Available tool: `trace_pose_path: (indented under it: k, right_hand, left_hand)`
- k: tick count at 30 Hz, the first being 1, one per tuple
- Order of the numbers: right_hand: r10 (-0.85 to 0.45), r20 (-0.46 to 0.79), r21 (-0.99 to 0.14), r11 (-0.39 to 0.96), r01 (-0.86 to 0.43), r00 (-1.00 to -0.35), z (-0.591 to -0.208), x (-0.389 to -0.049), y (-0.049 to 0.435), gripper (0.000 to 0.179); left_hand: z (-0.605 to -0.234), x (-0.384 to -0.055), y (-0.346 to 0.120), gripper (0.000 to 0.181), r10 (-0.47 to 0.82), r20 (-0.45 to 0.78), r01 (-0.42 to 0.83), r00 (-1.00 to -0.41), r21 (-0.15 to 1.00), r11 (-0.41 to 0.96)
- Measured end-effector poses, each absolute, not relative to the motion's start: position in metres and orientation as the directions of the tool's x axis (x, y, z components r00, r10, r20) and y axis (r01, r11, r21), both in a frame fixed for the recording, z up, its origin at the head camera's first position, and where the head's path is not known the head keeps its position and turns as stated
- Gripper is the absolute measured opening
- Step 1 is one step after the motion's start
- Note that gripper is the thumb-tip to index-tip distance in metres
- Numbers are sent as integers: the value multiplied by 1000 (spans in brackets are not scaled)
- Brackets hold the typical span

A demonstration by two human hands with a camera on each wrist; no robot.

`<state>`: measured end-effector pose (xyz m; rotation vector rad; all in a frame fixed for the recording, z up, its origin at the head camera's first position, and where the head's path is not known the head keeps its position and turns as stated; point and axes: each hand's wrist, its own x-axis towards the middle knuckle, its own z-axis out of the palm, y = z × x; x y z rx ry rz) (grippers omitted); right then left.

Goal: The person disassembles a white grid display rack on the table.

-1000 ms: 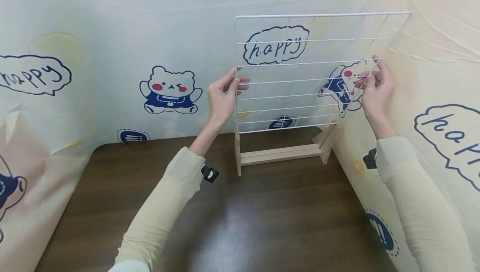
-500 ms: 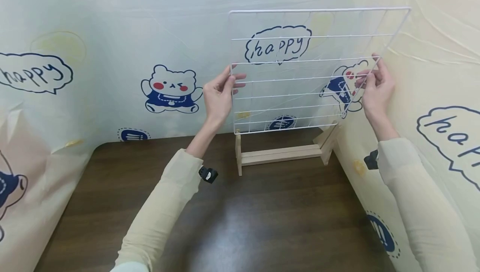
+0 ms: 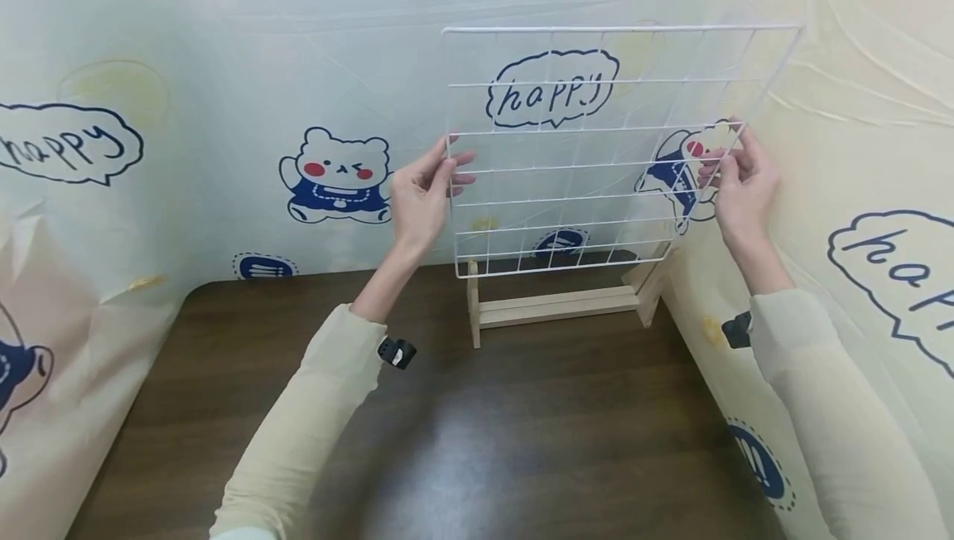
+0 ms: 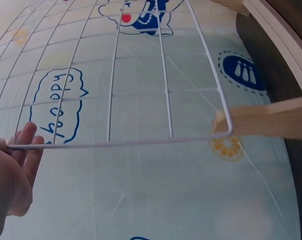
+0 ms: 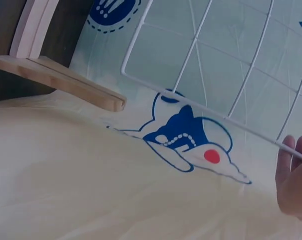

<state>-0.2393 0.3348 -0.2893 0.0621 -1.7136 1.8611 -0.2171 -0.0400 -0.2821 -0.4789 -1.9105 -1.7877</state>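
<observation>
A white wire grid panel [image 3: 619, 29] is held up, leaning back, between my two hands. My left hand [image 3: 422, 196] pinches its left edge bar between thumb and fingers, with other fingers behind the wires. On the opposite edge, my right hand [image 3: 748, 188] grips the side bar the same way. Below is a light wooden stand [image 3: 557, 306] with two uprights joined by a crossbar. In the left wrist view a lower panel corner overlaps the tip of one upright [image 4: 265, 120]. The right wrist view has the other corner beside the second upright [image 5: 66, 82], a gap between them.
The stand rests on a dark brown wooden table [image 3: 447, 441], close to its back right corner. Printed cloth [image 3: 224, 109] with bears and "happy" bubbles covers the back and both sides. A black wrist camera [image 3: 397, 352] sits at the left cuff.
The panel has shifted left, and its lower edge has dropped in front of the stand's left upright. My left hand moved left with it; my right hand moved slightly left.
</observation>
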Motion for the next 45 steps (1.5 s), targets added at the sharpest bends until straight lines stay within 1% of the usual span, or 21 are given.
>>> trace_pose_path:
  k: [5, 7, 11, 14, 17, 21, 26, 32, 34, 38, 41, 45]
  right_hand:
    - [393, 436, -892, 71, -446, -810, -297, -238, 325, 46]
    - [397, 441, -890, 78, -450, -805, -303, -238, 323, 41]
    - [409, 437, -883, 29, -468, -801, -313, -236, 320, 33]
    - [402, 422, -887, -1, -461, -813, -319, -233, 316, 29]
    - [383, 415, -893, -2, -450, -825, -324, -230, 312, 27]
    - [350, 409, -898, -13, -440, -843, -331, -225, 309, 27]
    - [312, 408, -897, -40, -440, -858, -339, -214, 302, 26]
    - [284, 390, -895, -105, -433, -876, -350, -203, 289, 26]
    - [262, 386, -900, -102, -423, -884, -353, -201, 286, 27]
    - [202, 384, -911, -74, -405, -901, -359, -201, 283, 28]
    - [158, 371, -918, -87, -387, -915, -363, -200, 282, 30]
    - [137, 342, -926, -119, -358, -930, -366, -199, 278, 30]
  left_hand:
    - [-288, -209, -50, 33, -82, 619, 601, -781, 781, 173]
    - [-291, -208, -55, 32, -83, 622, 602, -778, 777, 183]
    - [-298, -205, -63, 33, -77, 622, 601, -779, 776, 192]
    - [-303, -202, -68, 34, -83, 623, 602, -778, 777, 187]
    - [-307, -200, -74, 33, -83, 614, 596, -785, 785, 172]
    - [-313, -196, -82, 33, -59, 583, 568, -811, 807, 159]
    - [-316, -193, -98, 34, -28, 560, 548, -828, 818, 175]
    - [-316, -187, -115, 36, 9, 542, 531, -840, 820, 215]
    - [-318, -186, -121, 35, 14, 526, 516, -851, 828, 219]
    - [-330, -190, -133, 35, 14, 506, 499, -862, 844, 197]
    - [-342, -195, -142, 37, 12, 483, 477, -876, 861, 177]
    - [-353, -198, -150, 37, 5, 436, 431, -900, 888, 161]
